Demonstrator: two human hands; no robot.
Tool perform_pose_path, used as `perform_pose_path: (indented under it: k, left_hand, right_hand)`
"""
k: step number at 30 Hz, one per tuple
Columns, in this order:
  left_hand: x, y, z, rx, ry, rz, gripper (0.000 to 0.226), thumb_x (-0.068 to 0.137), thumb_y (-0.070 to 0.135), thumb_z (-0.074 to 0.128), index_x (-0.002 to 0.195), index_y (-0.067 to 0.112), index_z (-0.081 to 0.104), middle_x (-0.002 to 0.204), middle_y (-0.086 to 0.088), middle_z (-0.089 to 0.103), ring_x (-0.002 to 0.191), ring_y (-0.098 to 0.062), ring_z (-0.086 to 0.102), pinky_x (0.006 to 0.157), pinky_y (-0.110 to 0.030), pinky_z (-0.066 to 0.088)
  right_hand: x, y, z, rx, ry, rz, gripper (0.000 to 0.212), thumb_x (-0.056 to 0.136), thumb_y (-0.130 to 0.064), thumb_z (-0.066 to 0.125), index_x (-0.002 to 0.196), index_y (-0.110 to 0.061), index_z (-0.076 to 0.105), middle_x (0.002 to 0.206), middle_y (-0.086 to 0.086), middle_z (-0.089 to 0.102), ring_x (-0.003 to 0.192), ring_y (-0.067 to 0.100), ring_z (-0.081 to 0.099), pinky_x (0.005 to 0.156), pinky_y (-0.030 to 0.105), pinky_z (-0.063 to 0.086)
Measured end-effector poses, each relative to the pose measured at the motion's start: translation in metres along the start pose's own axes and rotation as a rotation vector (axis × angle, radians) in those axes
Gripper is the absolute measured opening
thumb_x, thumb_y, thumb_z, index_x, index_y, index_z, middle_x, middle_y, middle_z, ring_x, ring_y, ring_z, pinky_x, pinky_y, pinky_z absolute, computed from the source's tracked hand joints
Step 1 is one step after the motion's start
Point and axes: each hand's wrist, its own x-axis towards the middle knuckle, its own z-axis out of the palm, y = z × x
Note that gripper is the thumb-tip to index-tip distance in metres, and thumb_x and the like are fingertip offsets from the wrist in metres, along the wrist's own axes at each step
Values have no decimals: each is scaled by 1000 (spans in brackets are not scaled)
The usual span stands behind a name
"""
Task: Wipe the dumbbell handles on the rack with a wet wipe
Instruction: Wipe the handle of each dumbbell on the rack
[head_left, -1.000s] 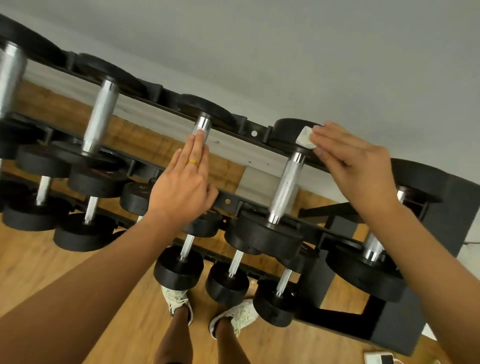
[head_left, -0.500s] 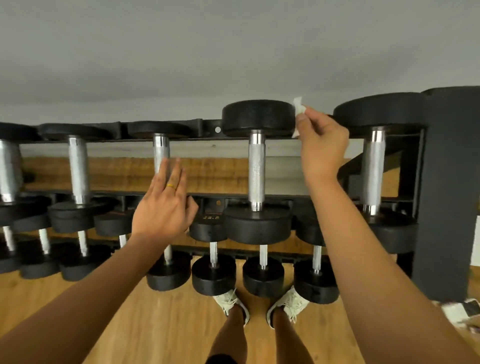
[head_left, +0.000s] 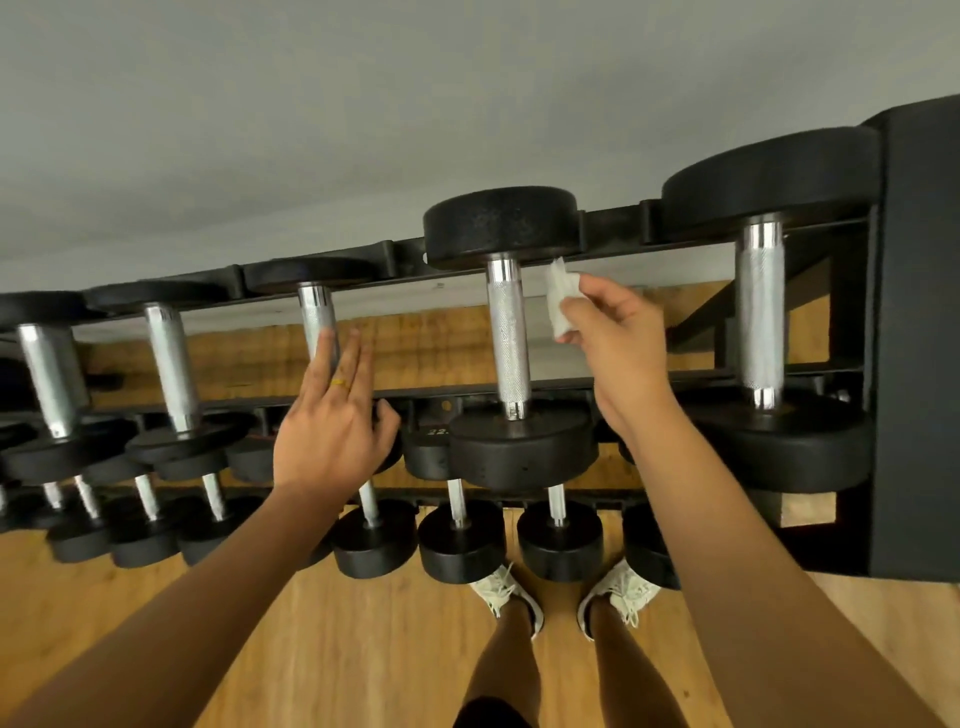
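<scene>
handle: knurled chrome bar (head_left: 509, 338) of a top-tier dumbbell, second from the right end of the rack (head_left: 914, 338), held between two black heads (head_left: 501, 223).
axis: runs front to back across the rack, so up-down in the view.
wipe: white and crumpled (head_left: 560, 301), just right of the handle's far half. A thin gap shows, so it is apart.
right hand: (head_left: 618, 348) pinches the wipe between thumb and fingertips. It is the nearer hand, just beside the handle on its right.
key relation: the handle lies left of the wipe. The next move probably needs a short shift left, then strokes along the axis.
left hand: (head_left: 332, 426) fingers straight and together, holding nothing, ring (head_left: 338, 383) on one finger. It lies over the next handle (head_left: 318, 317) to the left; cannot tell if it touches.
step: judged as the approach to this handle. Nothing shows which bars are already wiped.
risk: the wipe is bunched small, so it may cover only one side of the bar per stroke.
</scene>
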Motion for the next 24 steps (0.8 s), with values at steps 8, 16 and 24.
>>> perform_pose_path:
  k: [8, 16, 24]
  left_hand:
    - [-1, 1, 1, -2, 23, -6, 66, 101, 36, 39, 153, -3, 41, 159, -18, 41, 157, -33, 15, 114, -45, 32]
    - [-1, 0, 2, 10, 20, 1, 62, 100, 34, 41, 149, -3, 47, 160, -17, 41, 156, -35, 19, 109, -49, 43]
    - [-1, 0, 1, 12, 53, 5, 59, 98, 31, 44, 144, -4, 53, 153, -19, 50, 152, -37, 29, 106, -48, 46]
  right_hand:
    - [8, 0, 22, 85, -77, 50, 26, 96, -9, 64, 118, -21, 71, 115, -5, 72, 103, 10, 68, 85, 26, 57]
    - [15, -1, 25, -21, -50, -62, 17, 94, -15, 67, 102, -28, 72, 105, -11, 74, 103, 2, 66, 96, 29, 55]
    - [1, 15, 17, -116, -84, -128, 18, 94, -14, 67, 97, -31, 72, 96, -14, 73, 94, -4, 65, 80, 10, 49]
